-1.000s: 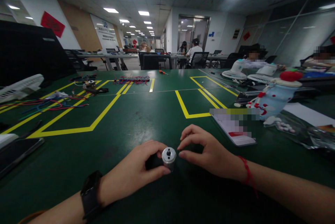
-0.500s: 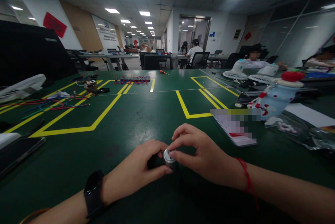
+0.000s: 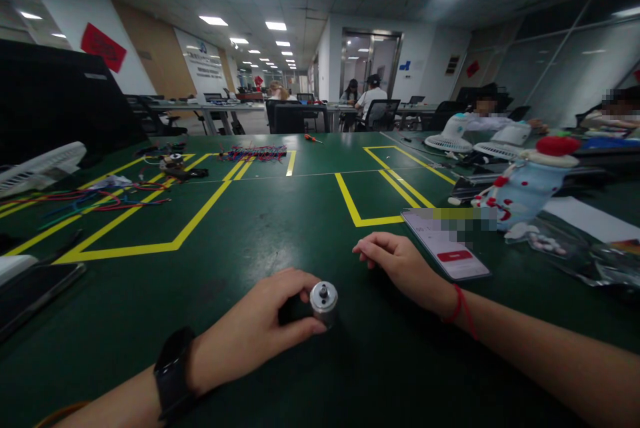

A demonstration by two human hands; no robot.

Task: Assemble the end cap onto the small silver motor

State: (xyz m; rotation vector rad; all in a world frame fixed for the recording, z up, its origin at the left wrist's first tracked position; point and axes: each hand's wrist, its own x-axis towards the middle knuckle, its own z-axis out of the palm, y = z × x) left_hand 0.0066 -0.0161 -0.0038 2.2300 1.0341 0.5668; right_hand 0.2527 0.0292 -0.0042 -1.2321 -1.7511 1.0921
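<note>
A small silver cylindrical motor (image 3: 324, 301) stands upright on the green table, with a short shaft and small holes showing on its top face. My left hand (image 3: 265, 321) grips its side between thumb and fingers. To the right, apart from the motor, my right hand (image 3: 400, 265) is closed, its fingers curled together just above the table. What it may hold is hidden by the fingers. Beside that hand lies a phone (image 3: 463, 265) with a lit screen and a red button on it.
Red and blue wires (image 3: 255, 153) lie at the back, and more loose wires (image 3: 120, 196) at left. A dark tablet-like device (image 3: 43, 291) sits at the left edge. On the right are a pale blue bottle (image 3: 533, 188), clear plastic bags (image 3: 545, 241) and small white fans (image 3: 450, 135).
My right hand has come off the top of the motor and moved right, toward the phone, uncovering the shaft. My left hand keeps its hold in nearly the same place.
</note>
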